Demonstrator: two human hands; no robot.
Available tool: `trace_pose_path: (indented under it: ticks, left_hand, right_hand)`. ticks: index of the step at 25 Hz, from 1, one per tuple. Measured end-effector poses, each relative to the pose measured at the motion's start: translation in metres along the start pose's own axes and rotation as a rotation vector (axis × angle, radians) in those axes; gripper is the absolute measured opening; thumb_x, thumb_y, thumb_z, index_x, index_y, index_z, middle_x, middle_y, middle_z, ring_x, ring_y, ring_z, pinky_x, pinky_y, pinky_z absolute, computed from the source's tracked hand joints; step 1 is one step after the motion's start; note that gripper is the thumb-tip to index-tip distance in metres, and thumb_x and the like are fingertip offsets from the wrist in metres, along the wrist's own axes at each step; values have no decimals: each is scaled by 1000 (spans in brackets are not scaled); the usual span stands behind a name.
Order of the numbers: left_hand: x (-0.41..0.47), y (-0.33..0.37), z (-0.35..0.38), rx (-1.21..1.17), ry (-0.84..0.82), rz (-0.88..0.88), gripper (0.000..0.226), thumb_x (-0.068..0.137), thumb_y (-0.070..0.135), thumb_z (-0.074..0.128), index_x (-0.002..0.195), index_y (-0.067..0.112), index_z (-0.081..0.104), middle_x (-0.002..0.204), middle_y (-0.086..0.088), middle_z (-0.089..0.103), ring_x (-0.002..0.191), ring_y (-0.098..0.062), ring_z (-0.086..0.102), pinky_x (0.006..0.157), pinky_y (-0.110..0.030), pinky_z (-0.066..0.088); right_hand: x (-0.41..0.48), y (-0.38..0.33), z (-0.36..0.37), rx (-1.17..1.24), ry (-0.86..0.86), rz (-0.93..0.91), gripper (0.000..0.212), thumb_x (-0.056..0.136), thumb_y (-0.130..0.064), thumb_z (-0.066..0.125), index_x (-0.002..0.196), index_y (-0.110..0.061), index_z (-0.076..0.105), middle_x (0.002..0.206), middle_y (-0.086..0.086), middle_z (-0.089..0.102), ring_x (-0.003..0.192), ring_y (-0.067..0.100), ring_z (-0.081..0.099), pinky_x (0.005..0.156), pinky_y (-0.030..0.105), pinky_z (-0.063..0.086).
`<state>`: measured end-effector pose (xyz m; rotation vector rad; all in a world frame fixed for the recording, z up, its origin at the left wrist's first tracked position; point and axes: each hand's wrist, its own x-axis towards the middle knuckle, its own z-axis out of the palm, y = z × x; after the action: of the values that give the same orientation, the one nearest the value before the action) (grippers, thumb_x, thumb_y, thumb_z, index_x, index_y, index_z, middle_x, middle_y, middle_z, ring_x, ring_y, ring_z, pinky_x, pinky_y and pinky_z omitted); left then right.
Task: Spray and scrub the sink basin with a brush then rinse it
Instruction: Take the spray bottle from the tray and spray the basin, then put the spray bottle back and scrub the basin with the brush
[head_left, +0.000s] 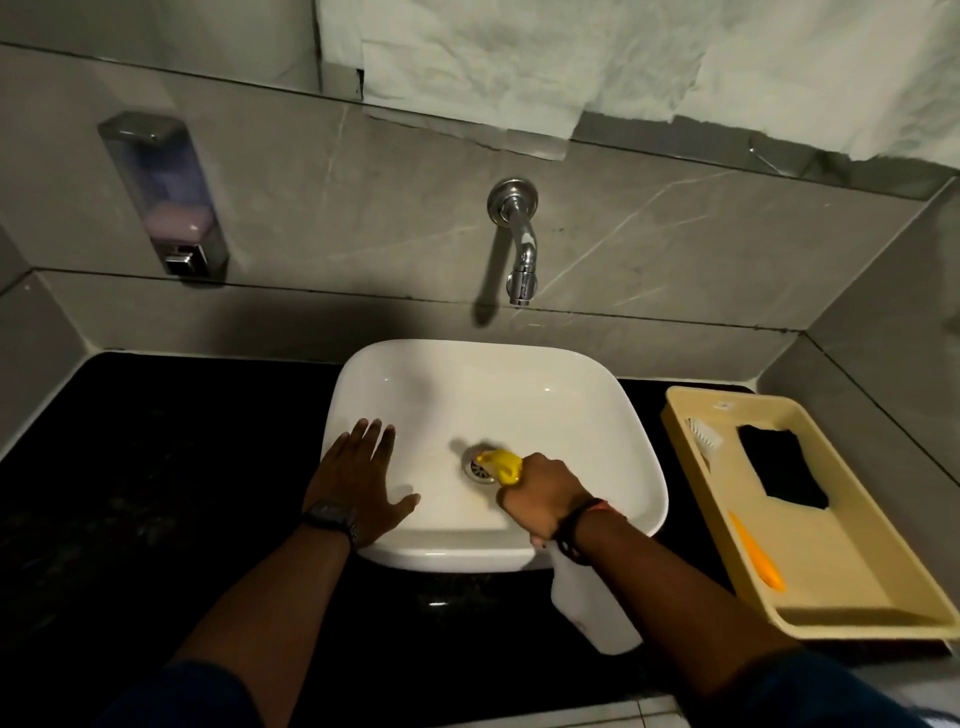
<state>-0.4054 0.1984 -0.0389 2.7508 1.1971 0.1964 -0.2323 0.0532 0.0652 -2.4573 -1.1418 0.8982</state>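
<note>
A white square sink basin (519, 400) sits on a black counter, with a metal drain (479, 466) at its middle. My right hand (543, 493) is shut on a spray bottle (592, 603), white-bodied with a yellow nozzle (503, 466) aimed over the drain. Palm down, my left hand (361, 480) rests flat on the basin's front left rim with fingers spread, holding nothing. A brush with white bristles (704, 434) and an orange handle (756, 553) lies in the yellow tray to the right.
A chrome tap (521, 249) sticks out of the grey tiled wall above the basin. A soap dispenser (166, 197) hangs at the left. The yellow tray (841, 587) on the right also holds a black sponge (784, 465). Black counter (156, 467) spreads left.
</note>
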Motion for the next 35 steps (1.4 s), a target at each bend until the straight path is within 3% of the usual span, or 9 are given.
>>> trace_pose_path:
  ticks: [6,11,14,19,21,23,26,29,35]
  left_hand:
    - [2,-3,1,3,-49,-37,95,75,69,38,146,15,6,158,-8,9,145,-24,2,118,-40,6]
    - [6,-2,-4,6,-77,-53,94,74,71,39,146,17,12,157,-9,15,144,-26,6,118,-42,9]
    - [15,27,-13,-110,-98,-104,91,75,70,47,144,17,22,155,-11,21,143,-28,10,117,-44,14]
    - [71,204,-26,-341,48,160,77,71,68,48,127,15,50,132,-13,54,122,-32,48,101,-43,41]
    - [94,281,-23,-379,104,272,67,70,63,53,117,15,58,116,-13,64,106,-34,58,90,-42,49]
    - [111,347,-11,-403,91,329,59,72,57,58,114,16,59,110,-13,66,102,-34,58,85,-41,51]
    - [130,425,30,-335,13,419,60,77,57,55,123,18,52,122,-9,60,112,-31,51,93,-39,45]
    - [144,461,78,-265,-109,391,73,79,60,50,138,21,32,147,-8,36,134,-29,31,110,-42,30]
    - [149,461,135,-86,-198,329,100,73,74,34,145,20,-11,158,-8,-9,144,-24,-9,116,-40,-2]
  right_hand:
    - [16,16,-24,-4,172,33,15,75,-26,51,81,-13,55,85,15,64,78,37,65,71,34,53]
    - [17,40,-54,117,343,22,18,72,-25,50,75,-13,63,69,14,68,61,34,68,68,39,60]
    - [13,66,-95,279,559,-35,26,78,-22,54,93,-8,71,56,13,65,46,28,65,60,38,60]
    - [10,177,-187,644,1014,-47,28,84,-18,61,98,7,64,66,22,63,43,27,56,56,45,56]
    - [10,231,-213,738,1091,1,23,85,-8,61,106,0,67,72,18,61,48,22,54,56,36,54]
    - [19,287,-228,761,1154,46,24,83,-8,62,106,-13,70,82,19,65,66,28,60,69,49,57]
    - [42,368,-235,841,1142,149,28,85,-4,61,112,-10,67,96,12,67,87,36,67,81,59,55]
    - [55,420,-231,800,1137,155,31,86,-2,63,117,-3,63,111,18,68,103,33,65,94,48,52]
    - [69,466,-214,691,1099,88,30,88,-9,64,118,-2,63,109,19,69,97,25,63,92,43,51]
